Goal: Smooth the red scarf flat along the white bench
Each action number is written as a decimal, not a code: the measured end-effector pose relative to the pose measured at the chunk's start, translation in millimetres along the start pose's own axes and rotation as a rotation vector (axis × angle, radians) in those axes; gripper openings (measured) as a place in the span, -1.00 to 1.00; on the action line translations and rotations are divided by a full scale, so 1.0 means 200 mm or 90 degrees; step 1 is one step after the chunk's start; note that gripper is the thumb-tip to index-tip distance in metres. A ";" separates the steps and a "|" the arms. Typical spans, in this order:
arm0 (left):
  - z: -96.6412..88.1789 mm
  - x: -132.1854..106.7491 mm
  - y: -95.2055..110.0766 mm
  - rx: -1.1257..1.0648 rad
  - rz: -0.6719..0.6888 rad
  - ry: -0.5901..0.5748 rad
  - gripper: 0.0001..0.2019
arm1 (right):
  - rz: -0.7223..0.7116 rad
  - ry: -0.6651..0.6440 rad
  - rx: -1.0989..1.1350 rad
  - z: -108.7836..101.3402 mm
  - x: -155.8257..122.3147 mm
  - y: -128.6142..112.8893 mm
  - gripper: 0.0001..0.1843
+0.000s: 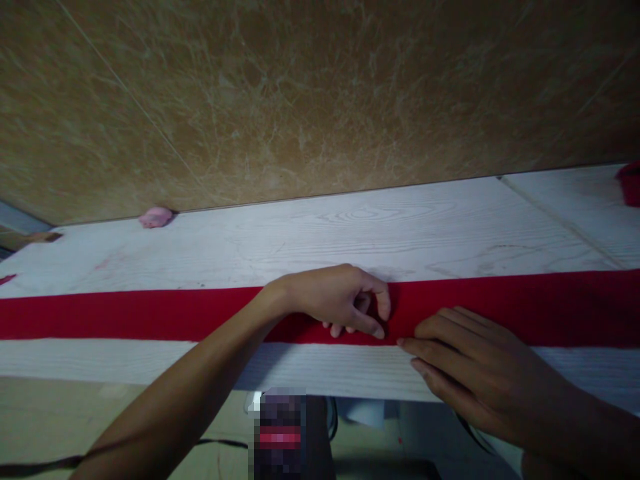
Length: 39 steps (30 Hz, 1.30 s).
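A long red fabric strip [565,310] lies flat across a white wood-grain table [215,250], running from one side of the view to the other. My left hand [340,300] rests on the strip near the middle, its fingers curled and a small gap showing between thumb and forefinger. The cloth under those fingertips looks flat, with no fold in them. To the right, my right hand [465,360] lies over the strip's near edge, fingers stretched out toward the left. Its forefinger tip touches or nearly touches that edge.
A brown marbled wall [320,100] stands behind the table. Against it sits a small pink lump [156,217]. Dark red material [630,183] shows at the far right. Below the near edge are a dark cable [225,441] and a pixelated patch [279,433].
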<state>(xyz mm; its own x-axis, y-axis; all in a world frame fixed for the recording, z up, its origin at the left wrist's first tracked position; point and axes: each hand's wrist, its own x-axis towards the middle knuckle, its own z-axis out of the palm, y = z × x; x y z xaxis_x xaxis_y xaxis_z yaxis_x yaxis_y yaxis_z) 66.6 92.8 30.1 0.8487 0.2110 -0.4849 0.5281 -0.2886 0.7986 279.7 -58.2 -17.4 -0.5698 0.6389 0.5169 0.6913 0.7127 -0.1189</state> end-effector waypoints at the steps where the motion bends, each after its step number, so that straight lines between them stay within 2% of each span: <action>1: 0.00 0.00 0.00 0.000 0.000 -0.001 -0.72 | -0.001 0.000 -0.001 0.00 0.00 0.00 -0.70; 39: 0.00 0.00 -0.01 0.007 0.014 0.005 -0.72 | 0.003 0.000 0.013 0.01 -0.01 0.00 -0.72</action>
<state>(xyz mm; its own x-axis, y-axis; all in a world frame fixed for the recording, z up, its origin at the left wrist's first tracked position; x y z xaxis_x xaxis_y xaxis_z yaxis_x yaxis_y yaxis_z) 66.3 93.1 28.4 0.8599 0.2112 -0.4647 0.5096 -0.3030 0.8053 280.2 -58.5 -19.9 -0.5668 0.6422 0.5161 0.6843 0.7158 -0.1391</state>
